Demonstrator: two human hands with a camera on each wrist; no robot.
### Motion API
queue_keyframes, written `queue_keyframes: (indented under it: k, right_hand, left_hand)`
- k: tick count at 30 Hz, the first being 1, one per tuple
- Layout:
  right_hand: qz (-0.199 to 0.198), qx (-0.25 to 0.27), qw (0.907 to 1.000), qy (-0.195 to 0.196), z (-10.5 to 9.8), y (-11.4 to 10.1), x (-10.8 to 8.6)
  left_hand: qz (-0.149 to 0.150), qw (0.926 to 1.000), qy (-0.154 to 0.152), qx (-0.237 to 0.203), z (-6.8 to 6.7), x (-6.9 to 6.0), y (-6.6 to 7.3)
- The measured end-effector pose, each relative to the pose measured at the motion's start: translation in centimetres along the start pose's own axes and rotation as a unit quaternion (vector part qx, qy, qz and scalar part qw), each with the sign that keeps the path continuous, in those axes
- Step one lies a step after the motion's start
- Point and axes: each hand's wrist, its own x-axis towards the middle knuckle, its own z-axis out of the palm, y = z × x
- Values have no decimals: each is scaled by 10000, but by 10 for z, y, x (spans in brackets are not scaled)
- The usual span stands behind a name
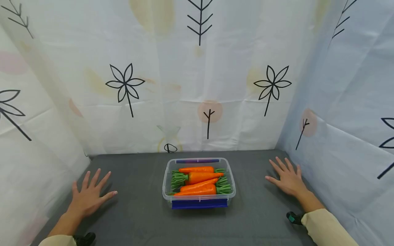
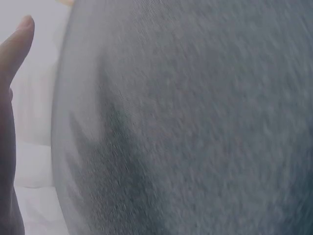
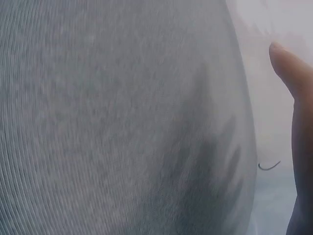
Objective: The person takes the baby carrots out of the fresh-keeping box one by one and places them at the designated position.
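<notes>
A clear plastic container (image 1: 167, 184) with blue clips stands mid-table in the head view. Inside lie several orange carrots (image 1: 200, 177) with green tops, some pointing left and some right. To the left of the container, my left hand (image 1: 89, 195) is spread with straight fingers and holds nothing. My right hand (image 1: 288, 179), also spread and holding nothing, is off to the container's right. Each wrist view catches a thumb at its outer edge, the left thumb (image 2: 17, 46) and the right thumb (image 3: 288, 68), with hand shadows falling on the grey cloth below.
A dark grey tabletop (image 1: 132, 218) lies under everything. White curtains printed with plant shapes hang behind the table (image 1: 184, 75) and along both sides. Dark straps (image 1: 294, 218) sit at the wrists, by the cream sleeves (image 1: 327, 225).
</notes>
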Motion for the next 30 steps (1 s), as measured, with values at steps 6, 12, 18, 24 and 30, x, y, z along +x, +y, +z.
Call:
queue_keyframes:
  k: [6,12,18,24,30]
  right_hand:
    - [-155,220,9992,281,-4,-13,3]
    - [-136,722,9970,234,-7,-27,8]
    - [-274,1491,9880,280,-5,-39,16]
    - [-513,2110,9722,876,-3,-57,18]
    - [-630,2377,9560,1597,-7,-78,22]
  left_hand:
    - [32,9986,451,-287,0,4,12]
    - [383,9921,951,-721,-4,8,25]
    - [635,9817,1294,-1247,-11,8,40]
    - [690,9637,1656,-1977,-18,7,62]
    - [832,9476,2007,-2342,-17,11,81]
